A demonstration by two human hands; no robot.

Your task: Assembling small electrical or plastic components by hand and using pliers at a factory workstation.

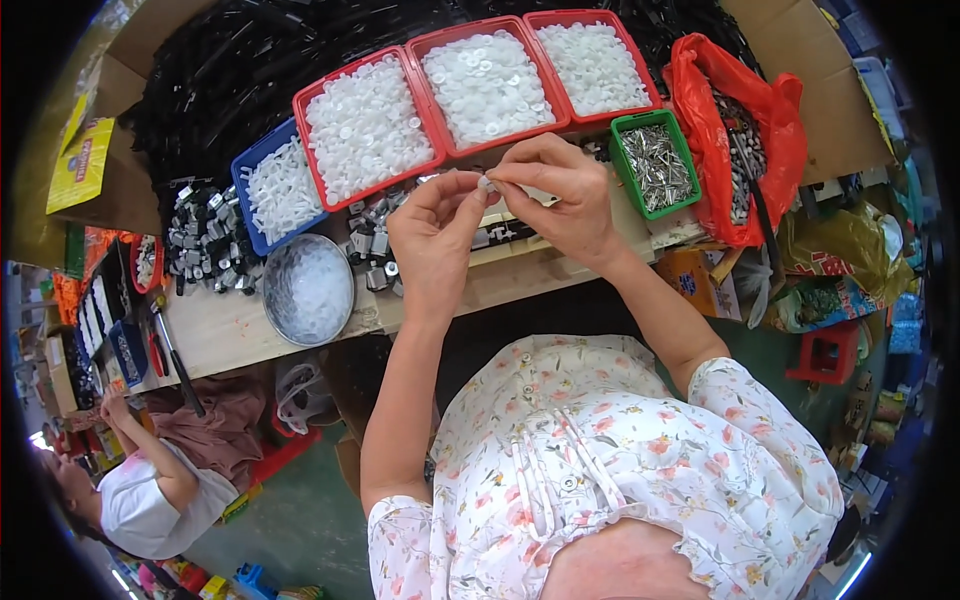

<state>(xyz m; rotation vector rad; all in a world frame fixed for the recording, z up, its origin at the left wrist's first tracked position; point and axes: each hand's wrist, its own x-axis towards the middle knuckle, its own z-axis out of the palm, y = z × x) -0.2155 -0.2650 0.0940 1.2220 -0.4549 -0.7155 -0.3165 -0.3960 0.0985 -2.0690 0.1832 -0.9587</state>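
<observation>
Both my hands meet above the workbench, just in front of the red trays. A small whitish plastic piece sits between the fingertips of my left hand and my right hand. Each hand is closed in a pinch on it. Its exact kind is too small to make out. Behind my hands, the red trays hold many small white plastic parts, some of them round like washers. To the right of my right hand is a green basket full of thin silvery metal pins.
Left of my hands lie a blue tray of white plastic pieces, a round metal dish and metal-and-black parts. Black strips heap up behind. A red plastic bag stands right. Another person works at far left.
</observation>
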